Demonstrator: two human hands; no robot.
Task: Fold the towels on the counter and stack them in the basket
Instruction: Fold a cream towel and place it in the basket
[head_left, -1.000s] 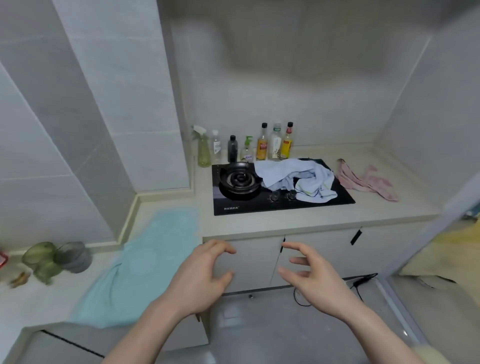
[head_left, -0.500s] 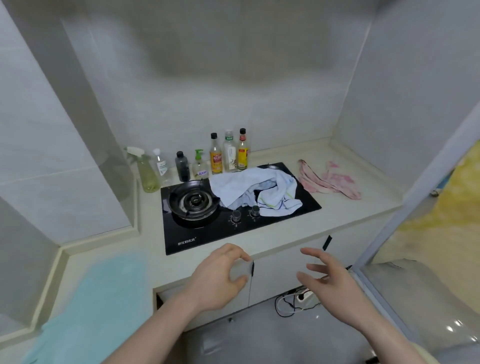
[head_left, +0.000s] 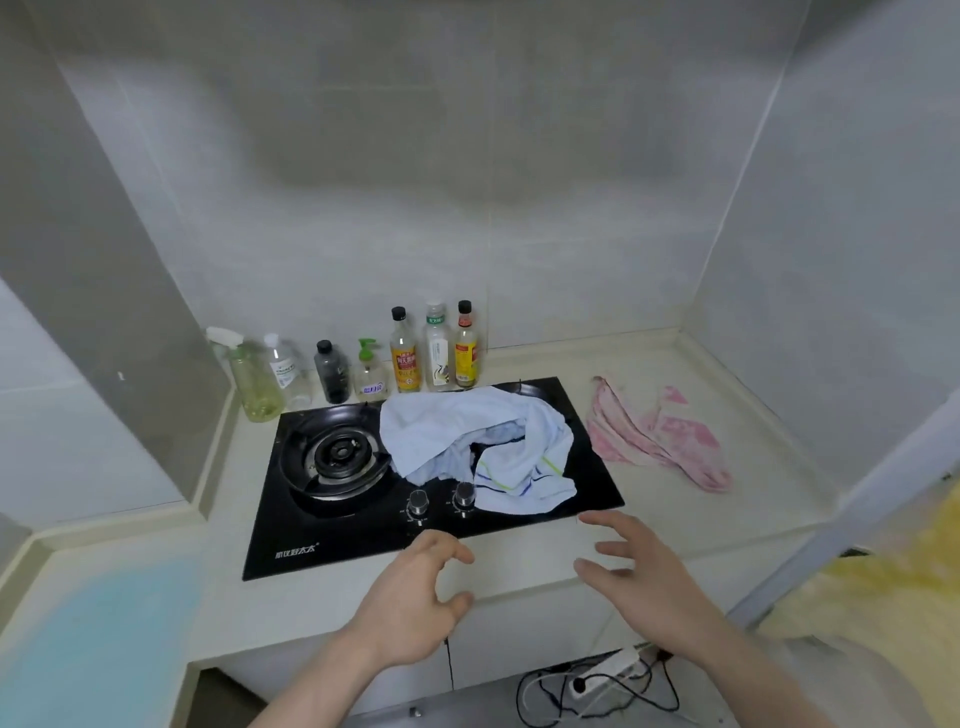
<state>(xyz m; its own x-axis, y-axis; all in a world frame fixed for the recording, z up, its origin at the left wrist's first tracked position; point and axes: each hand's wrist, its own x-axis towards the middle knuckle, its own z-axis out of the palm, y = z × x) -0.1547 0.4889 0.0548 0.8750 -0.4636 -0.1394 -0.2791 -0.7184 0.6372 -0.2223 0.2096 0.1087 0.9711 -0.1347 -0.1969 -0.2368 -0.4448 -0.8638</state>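
Head view
Left hand (head_left: 415, 597): empty, fingers loosely curled, over the front edge of the beige stone counter (head_left: 524, 564).
Right hand (head_left: 636, 574): empty, fingers spread, over the same edge.
Crumpled pale-blue towel with striped border (head_left: 483, 447): heaped on the right half of the black glass gas hob (head_left: 332, 525), beyond both hands.
Crumpled pink patterned towel (head_left: 654, 436): on the counter, right of the hob.
Flat light-blue towel (head_left: 98, 639): on the counter, far left.
Bottles (head_left: 405, 353): a row behind the hob.

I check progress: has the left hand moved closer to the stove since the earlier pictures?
Yes. The left hand went forward, from the cabinet front to over the counter edge, by the stove.
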